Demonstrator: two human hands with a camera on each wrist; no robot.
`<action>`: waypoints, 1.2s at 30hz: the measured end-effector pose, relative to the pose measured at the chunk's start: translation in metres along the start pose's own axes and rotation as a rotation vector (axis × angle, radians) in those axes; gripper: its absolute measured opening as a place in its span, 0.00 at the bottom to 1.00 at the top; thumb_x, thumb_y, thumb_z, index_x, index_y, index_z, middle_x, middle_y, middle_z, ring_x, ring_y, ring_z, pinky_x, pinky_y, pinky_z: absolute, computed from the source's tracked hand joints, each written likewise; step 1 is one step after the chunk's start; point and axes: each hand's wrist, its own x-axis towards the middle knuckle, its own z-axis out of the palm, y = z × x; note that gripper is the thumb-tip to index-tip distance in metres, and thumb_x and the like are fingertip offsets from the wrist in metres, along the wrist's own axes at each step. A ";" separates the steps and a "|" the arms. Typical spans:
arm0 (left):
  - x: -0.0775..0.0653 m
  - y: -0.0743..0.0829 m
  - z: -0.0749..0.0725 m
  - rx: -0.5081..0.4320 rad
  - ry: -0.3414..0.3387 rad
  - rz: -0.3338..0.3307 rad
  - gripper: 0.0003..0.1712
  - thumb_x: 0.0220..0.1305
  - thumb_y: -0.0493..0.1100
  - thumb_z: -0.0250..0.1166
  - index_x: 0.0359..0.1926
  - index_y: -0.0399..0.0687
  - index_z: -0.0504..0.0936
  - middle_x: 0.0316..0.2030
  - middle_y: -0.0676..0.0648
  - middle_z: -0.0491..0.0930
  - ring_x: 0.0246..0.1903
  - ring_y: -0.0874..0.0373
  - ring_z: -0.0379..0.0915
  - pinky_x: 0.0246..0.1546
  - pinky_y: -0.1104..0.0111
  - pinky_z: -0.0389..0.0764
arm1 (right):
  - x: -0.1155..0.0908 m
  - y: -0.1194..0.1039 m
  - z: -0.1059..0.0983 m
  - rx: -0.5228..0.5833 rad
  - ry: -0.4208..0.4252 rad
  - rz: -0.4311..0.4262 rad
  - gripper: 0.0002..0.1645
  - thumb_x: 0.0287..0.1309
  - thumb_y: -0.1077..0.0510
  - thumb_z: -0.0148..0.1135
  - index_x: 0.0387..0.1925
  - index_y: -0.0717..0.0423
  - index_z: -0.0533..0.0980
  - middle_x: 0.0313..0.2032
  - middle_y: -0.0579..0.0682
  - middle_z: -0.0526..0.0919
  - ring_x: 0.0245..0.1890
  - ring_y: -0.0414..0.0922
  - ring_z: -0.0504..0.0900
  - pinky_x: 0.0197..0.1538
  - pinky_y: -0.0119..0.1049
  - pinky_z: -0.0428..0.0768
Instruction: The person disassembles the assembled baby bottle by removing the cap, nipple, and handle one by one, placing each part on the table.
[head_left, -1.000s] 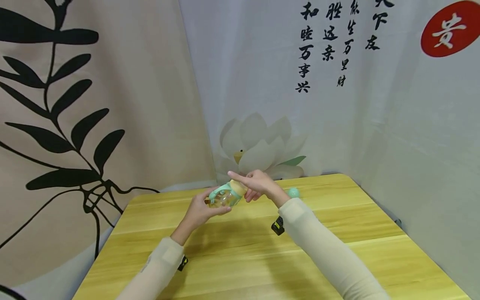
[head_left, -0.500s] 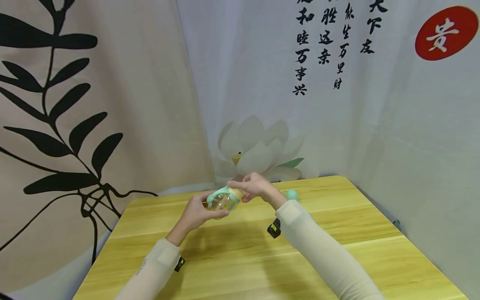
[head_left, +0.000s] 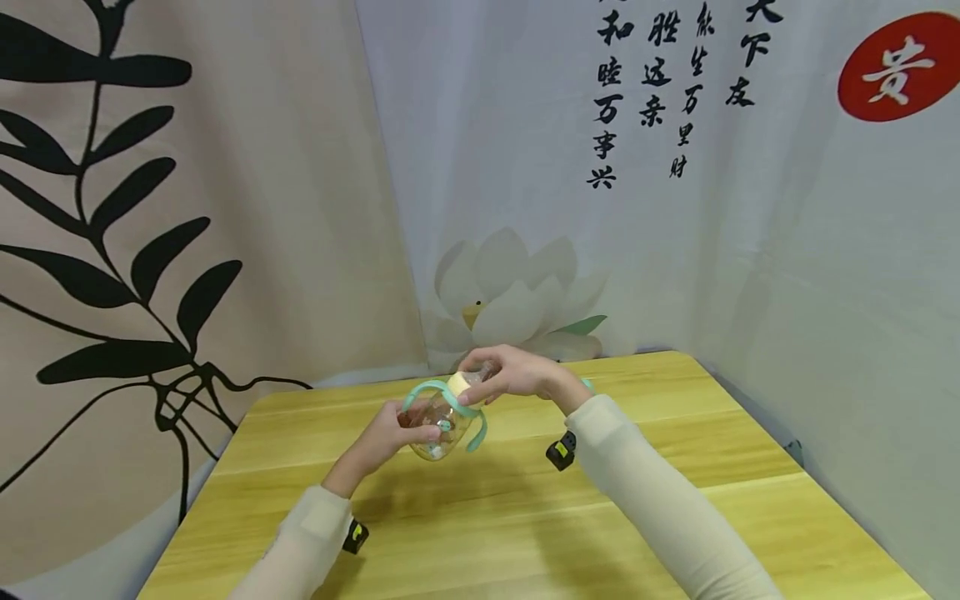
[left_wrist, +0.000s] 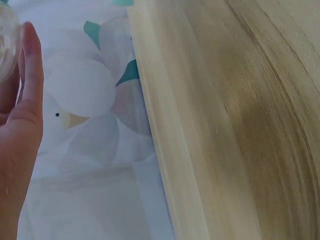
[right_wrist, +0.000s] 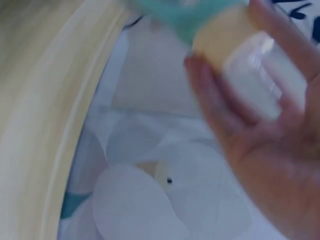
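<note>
A clear baby bottle (head_left: 433, 433) with mint-green handles and a cream collar (head_left: 458, 383) is held tilted above the table. My left hand (head_left: 387, 437) grips its body from the left, thumb across the front. Around the collar and the clear teat are the fingers of my right hand (head_left: 517, 372). In the right wrist view, blurred, that hand (right_wrist: 280, 145) has its fingers and thumb about the collar (right_wrist: 225, 37) and the see-through top. Only an edge of the bottle (left_wrist: 6, 42) shows in the left wrist view, beside the left hand (left_wrist: 22, 130).
Behind the right wrist a sliver of a mint-green round object (head_left: 588, 383) shows on the wooden table (head_left: 480, 533). A printed curtain (head_left: 525, 167) hangs close behind the table's far edge.
The bottle has turned, so its handles now spread to both sides and its body points down. The right hand has moved from an outstretched finger at the collar to fingers wrapped around the top.
</note>
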 end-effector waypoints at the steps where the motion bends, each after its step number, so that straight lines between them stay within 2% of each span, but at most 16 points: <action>1: -0.001 -0.001 -0.002 -0.022 -0.025 0.006 0.25 0.74 0.46 0.67 0.63 0.32 0.81 0.51 0.36 0.87 0.45 0.52 0.87 0.46 0.63 0.88 | 0.000 0.001 -0.001 -0.010 -0.025 -0.037 0.29 0.63 0.51 0.77 0.63 0.50 0.78 0.51 0.51 0.85 0.49 0.48 0.86 0.55 0.43 0.85; 4: -0.002 -0.003 -0.005 -0.073 -0.080 0.014 0.30 0.77 0.47 0.62 0.67 0.25 0.75 0.54 0.33 0.86 0.46 0.53 0.88 0.47 0.63 0.89 | -0.001 0.002 -0.003 -0.022 -0.082 -0.156 0.32 0.59 0.59 0.80 0.63 0.49 0.77 0.54 0.51 0.85 0.58 0.50 0.82 0.61 0.47 0.83; 7: -0.003 -0.004 -0.005 -0.093 -0.093 0.017 0.32 0.77 0.47 0.61 0.68 0.24 0.73 0.53 0.31 0.85 0.46 0.51 0.88 0.47 0.61 0.89 | 0.001 0.008 -0.003 -0.017 -0.094 -0.215 0.35 0.56 0.63 0.81 0.63 0.50 0.76 0.57 0.50 0.84 0.62 0.51 0.80 0.66 0.51 0.80; 9: -0.003 -0.004 -0.004 -0.094 -0.079 0.007 0.32 0.78 0.47 0.60 0.71 0.27 0.72 0.55 0.29 0.83 0.48 0.50 0.88 0.48 0.61 0.89 | 0.002 0.013 -0.003 -0.012 -0.081 -0.220 0.35 0.57 0.62 0.80 0.64 0.49 0.76 0.59 0.50 0.83 0.63 0.51 0.79 0.68 0.55 0.78; 11: -0.003 -0.004 -0.003 -0.101 -0.055 -0.011 0.31 0.79 0.47 0.59 0.73 0.31 0.70 0.57 0.28 0.82 0.49 0.50 0.87 0.49 0.60 0.88 | 0.002 0.018 -0.002 -0.006 -0.060 -0.210 0.34 0.58 0.61 0.80 0.65 0.48 0.76 0.59 0.50 0.82 0.62 0.49 0.79 0.69 0.54 0.77; 15: -0.005 -0.004 -0.001 -0.098 0.021 -0.067 0.32 0.82 0.50 0.55 0.77 0.36 0.64 0.64 0.32 0.77 0.57 0.49 0.82 0.61 0.56 0.83 | 0.002 0.024 -0.001 0.002 -0.008 -0.202 0.34 0.60 0.60 0.79 0.66 0.49 0.75 0.60 0.52 0.80 0.61 0.49 0.79 0.68 0.51 0.79; 18: -0.006 -0.004 0.001 -0.056 0.071 -0.092 0.32 0.82 0.51 0.56 0.76 0.37 0.65 0.67 0.33 0.74 0.60 0.46 0.79 0.66 0.52 0.78 | 0.001 0.027 0.001 0.001 0.031 -0.193 0.34 0.61 0.59 0.79 0.66 0.48 0.75 0.59 0.51 0.80 0.61 0.49 0.79 0.66 0.50 0.80; 22: -0.008 -0.007 0.003 -0.032 0.108 -0.099 0.31 0.80 0.48 0.61 0.76 0.40 0.68 0.66 0.31 0.74 0.57 0.46 0.81 0.63 0.54 0.80 | 0.000 0.031 0.002 0.021 0.049 -0.177 0.41 0.61 0.58 0.79 0.72 0.46 0.70 0.62 0.54 0.79 0.62 0.51 0.78 0.67 0.54 0.79; 25: -0.007 -0.007 0.005 -0.052 0.153 -0.095 0.32 0.79 0.47 0.62 0.76 0.40 0.69 0.64 0.33 0.77 0.55 0.48 0.83 0.60 0.58 0.82 | -0.001 0.031 0.001 0.055 0.066 -0.147 0.53 0.63 0.55 0.77 0.82 0.45 0.58 0.68 0.58 0.76 0.65 0.55 0.77 0.67 0.56 0.79; 27: -0.006 -0.006 0.006 -0.047 0.188 -0.095 0.33 0.78 0.48 0.64 0.76 0.40 0.70 0.62 0.36 0.79 0.53 0.49 0.84 0.59 0.59 0.83 | -0.003 0.030 -0.001 0.085 0.116 -0.100 0.55 0.66 0.51 0.74 0.84 0.44 0.53 0.70 0.60 0.75 0.65 0.55 0.78 0.65 0.55 0.81; 29: -0.004 -0.004 0.008 -0.042 0.219 -0.095 0.33 0.76 0.49 0.66 0.75 0.41 0.71 0.59 0.38 0.81 0.53 0.49 0.83 0.59 0.58 0.83 | -0.006 0.027 -0.003 0.121 0.201 -0.021 0.50 0.69 0.43 0.71 0.83 0.47 0.56 0.69 0.60 0.77 0.60 0.55 0.83 0.59 0.51 0.85; 32: -0.003 0.000 0.010 -0.004 0.252 -0.087 0.33 0.74 0.50 0.68 0.74 0.45 0.73 0.57 0.42 0.83 0.55 0.50 0.80 0.60 0.58 0.81 | -0.011 0.021 -0.006 0.168 0.297 0.117 0.46 0.70 0.30 0.62 0.76 0.53 0.66 0.58 0.61 0.85 0.47 0.53 0.90 0.50 0.48 0.89; 34: -0.002 0.002 0.011 0.003 0.266 -0.081 0.32 0.73 0.50 0.69 0.73 0.47 0.74 0.57 0.43 0.83 0.56 0.50 0.78 0.60 0.58 0.80 | -0.014 0.018 -0.007 0.185 0.306 0.194 0.50 0.69 0.24 0.58 0.74 0.56 0.68 0.50 0.61 0.88 0.40 0.53 0.91 0.45 0.46 0.90; 36: -0.002 0.005 0.012 0.007 0.277 -0.080 0.31 0.73 0.48 0.70 0.73 0.48 0.75 0.58 0.43 0.83 0.57 0.50 0.77 0.59 0.60 0.80 | -0.015 0.017 -0.006 0.184 0.276 0.244 0.54 0.67 0.21 0.56 0.76 0.57 0.66 0.45 0.61 0.89 0.37 0.52 0.91 0.44 0.45 0.89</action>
